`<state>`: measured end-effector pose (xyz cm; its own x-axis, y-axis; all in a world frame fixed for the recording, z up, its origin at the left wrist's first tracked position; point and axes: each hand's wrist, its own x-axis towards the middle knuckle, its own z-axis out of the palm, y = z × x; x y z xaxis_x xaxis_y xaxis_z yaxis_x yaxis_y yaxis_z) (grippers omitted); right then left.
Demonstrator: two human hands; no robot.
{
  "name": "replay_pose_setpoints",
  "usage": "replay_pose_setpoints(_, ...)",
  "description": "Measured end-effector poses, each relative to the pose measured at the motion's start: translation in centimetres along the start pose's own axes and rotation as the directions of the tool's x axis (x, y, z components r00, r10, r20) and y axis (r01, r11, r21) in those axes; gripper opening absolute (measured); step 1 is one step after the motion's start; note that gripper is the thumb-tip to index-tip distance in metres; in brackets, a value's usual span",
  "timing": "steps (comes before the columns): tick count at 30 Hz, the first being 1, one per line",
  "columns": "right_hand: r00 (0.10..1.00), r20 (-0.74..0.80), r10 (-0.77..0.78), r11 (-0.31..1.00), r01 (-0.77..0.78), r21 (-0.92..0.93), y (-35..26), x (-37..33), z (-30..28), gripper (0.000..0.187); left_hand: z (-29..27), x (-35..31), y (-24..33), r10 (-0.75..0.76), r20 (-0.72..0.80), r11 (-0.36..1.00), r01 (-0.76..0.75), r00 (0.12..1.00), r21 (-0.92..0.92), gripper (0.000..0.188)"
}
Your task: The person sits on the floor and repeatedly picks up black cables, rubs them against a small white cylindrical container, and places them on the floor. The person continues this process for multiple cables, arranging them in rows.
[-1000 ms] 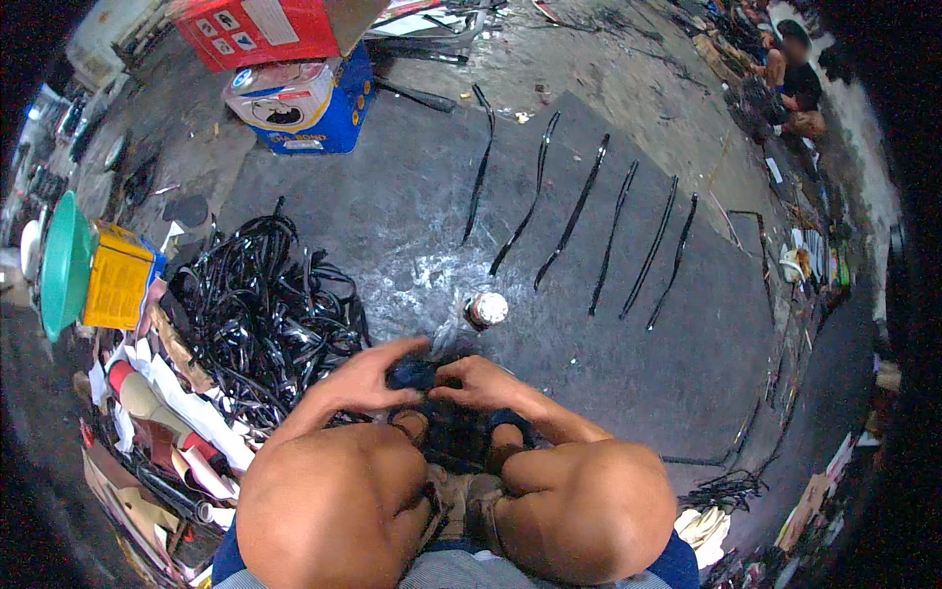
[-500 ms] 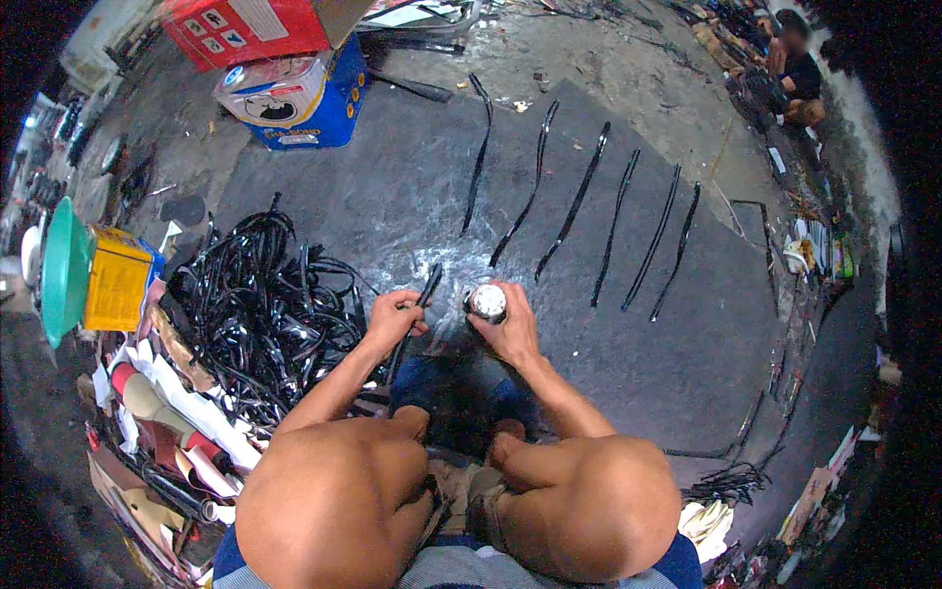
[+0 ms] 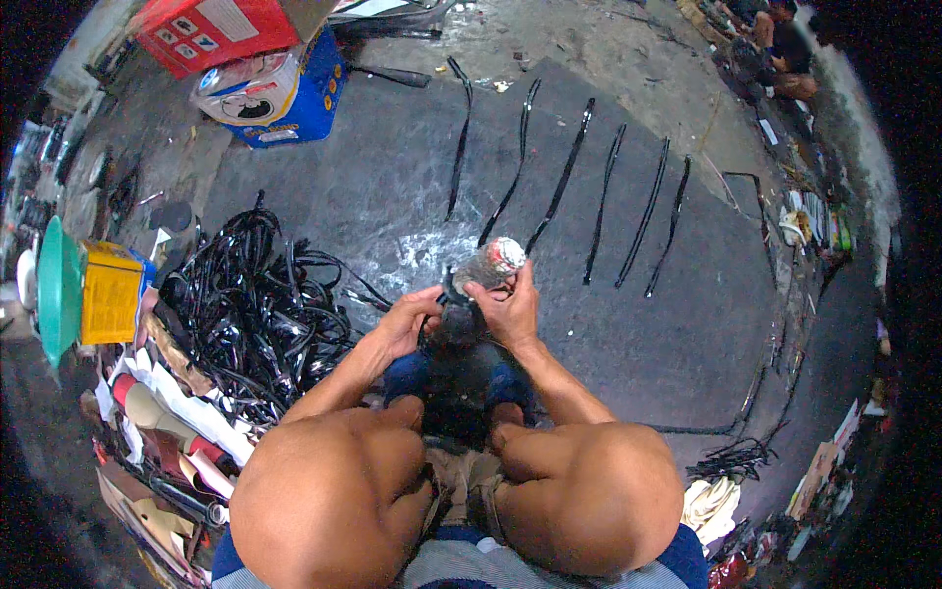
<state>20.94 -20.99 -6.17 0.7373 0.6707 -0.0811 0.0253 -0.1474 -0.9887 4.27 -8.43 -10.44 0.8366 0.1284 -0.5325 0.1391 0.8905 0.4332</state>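
R fingers (image 3: 525,285): gripping 1 tilted cyl (image 3: 485,268) | L fingers (image 3: 428,296): grip unclear | 6 blk strips (image 3: 568,174) | 1 blk pile (image 3: 257,294)

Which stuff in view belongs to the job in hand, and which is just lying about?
Likely part of it:
white-topped container, in the right hand
dark piece at the left hand, too unclear to identify
six black strips in a row
tangled black pile

Apparently just lying about:
red box
blue-and-white box
green basin
yellow box
cream bundle
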Motion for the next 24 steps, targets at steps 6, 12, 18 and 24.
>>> replay_pose_setpoints(6,0.984,-0.157,0.08,0.913,-0.136,-0.385,2.1,0.1,-5.6,0.066,1.1,-0.9,1.1,-0.02,-0.054,0.953,0.035,0.998,0.3,0.041)
replay_pose_setpoints(12,0.98,-0.196,0.021,0.997,-0.036,-0.072,2.8,1.0,-6.5,0.059,-1.4,4.5,3.1,0.255,-0.204,0.464,0.065,0.945,0.884,0.012)
replay_pose_setpoints(18,0.993,0.105,0.05,0.88,0.006,-0.475,0.3,0.0,-2.3,0.07,-1.9,7.1,2.6,0.343,-0.197,0.274,0.102,0.918,0.956,0.011)
replay_pose_setpoints(24,0.953,0.244,-0.181,0.743,0.295,-0.6,4.0,-1.0,-1.3,0.07,1.8,4.8,2.8,0.424,0.086,-0.089,-0.053,0.901,0.995,0.052)
